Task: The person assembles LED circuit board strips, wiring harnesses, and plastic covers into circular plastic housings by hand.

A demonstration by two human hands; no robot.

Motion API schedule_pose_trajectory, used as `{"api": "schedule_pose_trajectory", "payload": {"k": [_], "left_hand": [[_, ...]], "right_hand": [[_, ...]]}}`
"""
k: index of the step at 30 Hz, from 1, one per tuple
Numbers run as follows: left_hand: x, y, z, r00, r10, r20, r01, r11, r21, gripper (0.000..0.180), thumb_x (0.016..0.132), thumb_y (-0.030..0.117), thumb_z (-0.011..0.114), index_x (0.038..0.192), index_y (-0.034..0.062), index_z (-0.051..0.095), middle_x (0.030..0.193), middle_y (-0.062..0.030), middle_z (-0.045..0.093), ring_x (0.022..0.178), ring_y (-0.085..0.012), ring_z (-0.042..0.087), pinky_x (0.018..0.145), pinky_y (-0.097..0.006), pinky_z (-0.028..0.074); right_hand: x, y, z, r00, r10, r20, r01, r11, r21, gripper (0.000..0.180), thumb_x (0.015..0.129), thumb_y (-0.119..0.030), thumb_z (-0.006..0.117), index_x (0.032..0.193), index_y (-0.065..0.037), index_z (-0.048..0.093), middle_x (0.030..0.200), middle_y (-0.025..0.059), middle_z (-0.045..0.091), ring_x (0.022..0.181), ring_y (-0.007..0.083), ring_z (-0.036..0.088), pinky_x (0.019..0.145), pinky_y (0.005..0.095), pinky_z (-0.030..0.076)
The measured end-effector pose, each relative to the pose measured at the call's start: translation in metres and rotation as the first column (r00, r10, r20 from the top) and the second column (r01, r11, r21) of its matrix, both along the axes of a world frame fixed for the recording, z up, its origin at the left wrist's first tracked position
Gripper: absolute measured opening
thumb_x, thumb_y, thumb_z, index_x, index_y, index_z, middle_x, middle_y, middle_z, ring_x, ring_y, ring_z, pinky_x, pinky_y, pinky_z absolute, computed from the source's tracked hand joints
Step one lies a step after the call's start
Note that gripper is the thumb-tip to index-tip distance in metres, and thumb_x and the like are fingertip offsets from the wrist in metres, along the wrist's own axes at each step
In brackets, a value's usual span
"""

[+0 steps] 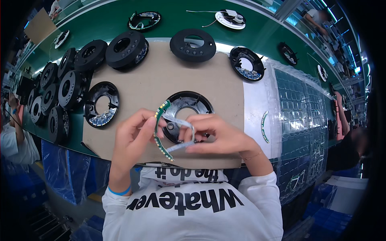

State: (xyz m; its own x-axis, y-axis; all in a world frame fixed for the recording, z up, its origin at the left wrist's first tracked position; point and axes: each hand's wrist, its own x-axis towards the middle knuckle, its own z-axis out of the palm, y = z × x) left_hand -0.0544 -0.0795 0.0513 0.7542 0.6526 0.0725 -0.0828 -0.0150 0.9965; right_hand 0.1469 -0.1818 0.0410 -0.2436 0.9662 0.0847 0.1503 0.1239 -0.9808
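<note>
Curved green circuit strip (157,138) is in our left hand (134,132), held above the left side of a black round shell (202,103). The thumb and the forefinger of this hand pinch the strip near its middle, and its lower end points toward us. White ribbon cable (175,147) makes a loop from the strip to our right hand (219,134). The right fingers are curled at this loop and touch it, but we cannot tell if their tips are pressed tightly on it.

The shell lies on a brown cardboard sheet (134,98), partly hidden by our hands. To the left we see another black shell (113,94), with small blue and white parts lying in it. Farther away, a black ring-shaped cover (193,54) stands near the far edge of the cardboard. On our right, a second curved strip (263,127) lies alone on a white sheet (252,106), just beside the clear plastic trays (299,108).
</note>
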Motion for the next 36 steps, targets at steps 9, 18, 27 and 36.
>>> {"api": "schedule_pose_trajectory", "payload": {"k": [9, 18, 27, 36], "left_hand": [[0.017, 0.040, -0.035, 0.950, -0.003, -0.311, -0.015, 0.998, -0.057, 0.014, 0.090, 0.011, 0.055, 0.096, -0.0004, 0.061, 0.081, -0.0018, 0.061, 0.070, -0.0039, 0.056, 0.059, -0.018, 0.047], [0.026, 0.053, -0.057, 0.938, -0.044, -0.344, 0.001, 0.992, -0.124, 0.014, 0.087, 0.010, 0.060, 0.095, -0.0013, 0.063, 0.076, -0.0012, 0.061, 0.064, -0.0039, 0.055, 0.059, -0.018, 0.048], [0.023, 0.038, -0.055, 0.903, 0.092, -0.421, -0.029, 0.988, 0.154, 0.016, 0.079, 0.005, 0.065, 0.094, -0.0006, 0.062, 0.074, -0.0034, 0.060, 0.062, -0.0062, 0.058, 0.056, -0.021, 0.047], [0.027, 0.029, -0.045, 0.883, 0.219, -0.415, 0.004, 0.881, 0.473, 0.021, 0.075, 0.003, 0.066, 0.096, 0.0037, 0.063, 0.098, -0.0084, 0.056, 0.066, -0.0131, 0.058, 0.058, -0.025, 0.047]], "right_hand": [[0.055, 0.041, 0.005, 0.964, -0.261, 0.041, 0.263, 0.927, -0.267, 0.017, 0.082, -0.008, 0.064, 0.096, 0.002, 0.066, 0.084, 0.0063, 0.067, 0.078, 0.0097, 0.061, 0.070, 0.0207, 0.047], [0.091, 0.092, -0.007, 0.999, -0.038, 0.006, 0.035, 0.839, -0.543, 0.015, 0.081, -0.014, 0.068, 0.087, -0.001, 0.068, 0.072, -0.0007, 0.059, 0.061, 0.0034, 0.048, 0.052, 0.0174, 0.037], [0.075, 0.094, -0.031, 0.980, 0.050, 0.191, 0.020, 0.939, -0.344, 0.011, 0.080, -0.013, 0.067, 0.085, -0.003, 0.067, 0.073, -0.0003, 0.062, 0.066, 0.0059, 0.056, 0.058, 0.0215, 0.047], [0.076, 0.091, -0.040, 0.964, 0.111, 0.241, -0.088, 0.991, -0.104, 0.014, 0.079, -0.009, 0.067, 0.092, -0.002, 0.065, 0.075, -0.0007, 0.057, 0.068, 0.0052, 0.050, 0.060, 0.0211, 0.043]]}}
